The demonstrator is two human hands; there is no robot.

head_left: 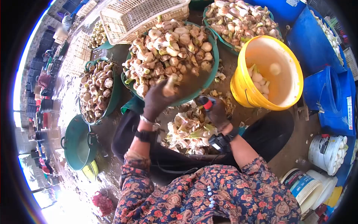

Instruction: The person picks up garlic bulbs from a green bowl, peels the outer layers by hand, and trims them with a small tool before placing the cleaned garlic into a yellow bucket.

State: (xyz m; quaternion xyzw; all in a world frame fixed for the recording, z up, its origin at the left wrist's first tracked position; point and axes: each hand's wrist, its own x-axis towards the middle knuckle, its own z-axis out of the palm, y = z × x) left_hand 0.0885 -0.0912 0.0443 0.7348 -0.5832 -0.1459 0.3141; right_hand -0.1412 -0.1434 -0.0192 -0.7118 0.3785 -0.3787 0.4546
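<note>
My left hand (159, 96) is at the near edge of a green tub (215, 61) heaped with unpeeled garlic bulbs (173, 44). Its fingers are closed around a garlic bulb (170, 86), partly blurred. Over the pile of peelings (188, 128) between my legs is my right hand (217, 114), wrapped round a small tool with a black-and-red handle (206, 103); its blade cannot be made out. In the yellow bucket (244, 87) on the right lie several peeled white bulbs (259, 80). Another pale bulb (275, 68) shows against its inside, perhaps in mid-air.
Further tubs of bulbs stand at the left (96, 91) and back right (242, 22). A cream plastic crate (145, 18) rests behind the main tub. Blue bins (322, 89) and white buckets (324, 153) line the right. A green basket (78, 143) sits at the left.
</note>
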